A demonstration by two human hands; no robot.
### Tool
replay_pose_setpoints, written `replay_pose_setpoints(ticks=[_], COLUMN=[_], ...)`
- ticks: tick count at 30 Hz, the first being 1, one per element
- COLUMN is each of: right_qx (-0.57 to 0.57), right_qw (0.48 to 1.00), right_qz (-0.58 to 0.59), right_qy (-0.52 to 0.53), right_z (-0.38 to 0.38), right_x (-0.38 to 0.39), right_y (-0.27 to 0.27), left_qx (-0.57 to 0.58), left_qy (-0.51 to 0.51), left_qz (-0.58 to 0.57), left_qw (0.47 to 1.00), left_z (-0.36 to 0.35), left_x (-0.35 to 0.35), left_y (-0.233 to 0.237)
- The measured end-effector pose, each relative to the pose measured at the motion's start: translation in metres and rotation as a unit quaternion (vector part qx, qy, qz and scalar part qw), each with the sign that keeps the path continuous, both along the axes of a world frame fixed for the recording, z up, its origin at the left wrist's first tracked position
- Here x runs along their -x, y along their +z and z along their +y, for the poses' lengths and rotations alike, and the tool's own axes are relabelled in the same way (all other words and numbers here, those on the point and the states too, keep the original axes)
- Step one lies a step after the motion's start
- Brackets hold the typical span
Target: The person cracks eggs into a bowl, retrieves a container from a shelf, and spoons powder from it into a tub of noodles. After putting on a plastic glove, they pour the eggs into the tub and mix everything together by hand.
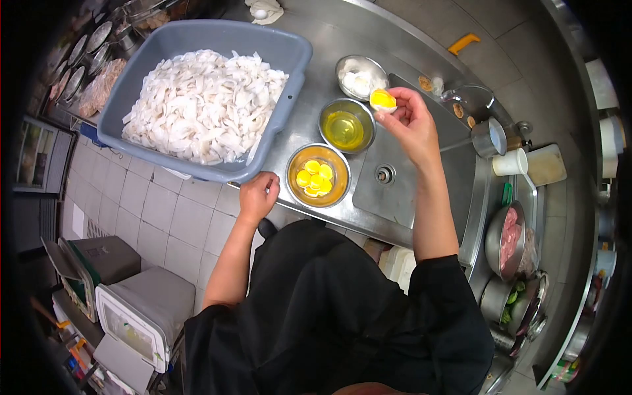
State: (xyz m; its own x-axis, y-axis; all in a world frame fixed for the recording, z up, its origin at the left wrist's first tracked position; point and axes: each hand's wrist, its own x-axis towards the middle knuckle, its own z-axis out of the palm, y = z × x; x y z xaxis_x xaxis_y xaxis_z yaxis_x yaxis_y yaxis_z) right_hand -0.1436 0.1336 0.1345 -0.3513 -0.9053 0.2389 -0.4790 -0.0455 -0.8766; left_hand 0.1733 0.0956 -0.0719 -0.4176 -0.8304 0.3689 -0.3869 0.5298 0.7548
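My right hand [411, 122] pinches an eggshell half [382, 101] with a yellow yolk in it, above the sink's near left edge, beside a metal bowl of white eggshells [359, 78]. Below that bowl stands a metal bowl of clear egg white [343, 126]. Nearer to me, another metal bowl holds several yolks [316, 176]. My left hand [259, 195] rests with curled fingers at the counter's front edge, between the yolk bowl and a large grey tub [299, 62] full of white strips [204, 108]. Whether the left fingers hold anything is hidden.
The metal sink [421, 158] with its drain lies right of the bowls. A faucet [461, 95], a metal pot [488, 137], a white cup [510, 162] and a bowl of pink meat [508, 240] stand farther right. Grey bins [141, 306] are at the lower left.
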Motion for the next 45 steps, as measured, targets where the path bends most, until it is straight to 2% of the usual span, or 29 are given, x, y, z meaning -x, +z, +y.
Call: replay_pose_setpoints(ticks=[2,5,6,8,12,14,17,18,20,21,23,25,26,28,29,31,32,33,35,37,38,40,41,42,43,44,45], right_qx=[-0.039,-0.123,-0.124,-0.123,-0.158,-0.085,-0.093,-0.088,-0.162,-0.158,-0.057,0.003,0.005,0.038,0.041,-0.054,-0.192,-0.324,-0.084,-0.064,-0.065,-0.116,-0.112,-0.199,-0.267,-0.252,-0.204], right_qw=[0.997,0.967,0.967,0.923,0.925,0.96,0.956,0.956,0.968,0.968,0.981,0.965,0.964,0.886,0.883,0.906,0.927,0.922,0.945,0.904,0.896,0.925,0.913,0.924,0.903,0.898,0.927], right_qz=[-0.004,0.181,0.181,0.32,0.317,0.261,0.275,0.277,0.189,0.192,0.157,0.202,0.201,0.384,0.385,0.338,0.248,0.149,0.263,0.36,0.365,0.24,0.249,0.069,-0.118,-0.111,0.043], right_qy=[0.065,0.13,0.131,0.174,0.139,0.063,0.048,0.04,0.034,0.026,-0.101,-0.168,-0.175,-0.255,-0.265,-0.248,-0.204,-0.154,-0.173,-0.219,-0.243,-0.272,-0.305,-0.319,-0.316,-0.343,-0.312], right_z=[0.013,0.029,0.032,0.036,0.038,0.037,0.039,0.038,0.034,0.027,0.002,-0.03,-0.053,-0.087,-0.084,-0.078,-0.069,-0.055,-0.019,0.016,0.035,0.068,0.082,0.097,0.114,0.134,0.155], right_x=[-0.013,-0.039,-0.045,-0.055,-0.063,-0.066,-0.07,-0.066,-0.054,-0.049,-0.033,-0.017,0.001,0.034,0.038,0.042,0.035,0.022,0.038,0.021,0.014,0.011,0.017,0.019,0.023,0.032,0.04], right_y=[0.001,-0.019,-0.035,-0.058,-0.051,-0.045,-0.062,-0.074,-0.093,-0.088,-0.075,-0.05,-0.058,-0.095,-0.102,-0.103,-0.083,-0.063,-0.144,-0.153,-0.15,-0.123,-0.097,-0.065,-0.044,-0.041,-0.045], left_qx=[-0.001,-0.016,-0.01,-0.006,0.001,-0.002,-0.021,-0.055,-0.149,-0.144,-0.211,-0.205,-0.218,-0.274,-0.268,-0.305,-0.321,-0.337,-0.372,-0.348,-0.347,-0.328,-0.258,-0.23,-0.154,-0.063,-0.413], left_qy=[0.0,0.002,0.001,-0.001,-0.001,-0.006,-0.016,-0.017,-0.019,-0.026,-0.03,-0.043,-0.036,-0.048,-0.058,-0.091,-0.103,-0.113,-0.114,-0.121,-0.128,-0.152,-0.211,-0.263,-0.266,-0.454,-0.465], left_qz=[-0.004,-0.006,-0.004,-0.002,0.0,0.001,0.014,0.019,0.052,0.055,0.116,0.127,0.131,0.141,0.14,0.072,0.033,-0.006,-0.047,-0.153,-0.205,-0.323,-0.366,-0.352,-0.413,-0.397,-0.33], left_qw=[1.0,1.0,1.0,1.0,1.0,1.0,1.0,0.998,0.987,0.988,0.97,0.97,0.966,0.95,0.951,0.945,0.941,0.934,0.92,0.917,0.906,0.875,0.869,0.868,0.857,0.795,0.711], left_z=[0.0,0.001,0.0,0.0,0.0,-0.001,-0.001,0.0,0.002,0.002,0.005,0.008,0.01,0.014,0.017,0.022,0.023,0.025,0.03,0.034,0.038,0.044,0.046,0.045,0.05,0.037,0.022], left_x=[-0.001,-0.001,-0.001,0.0,-0.002,-0.003,-0.006,-0.009,-0.014,-0.018,-0.026,-0.031,-0.032,-0.038,-0.042,-0.053,-0.059,-0.066,-0.08,-0.102,-0.115,-0.143,-0.155,-0.175,-0.184,-0.178,-0.187], left_y=[0.002,0.006,0.005,0.004,0.005,0.005,0.002,0.003,0.001,0.001,0.002,0.002,0.0,-0.002,-0.001,-0.001,-0.005,-0.013,-0.054,-0.123,-0.151,-0.215,-0.219,-0.25,-0.296,-0.276,-0.272])
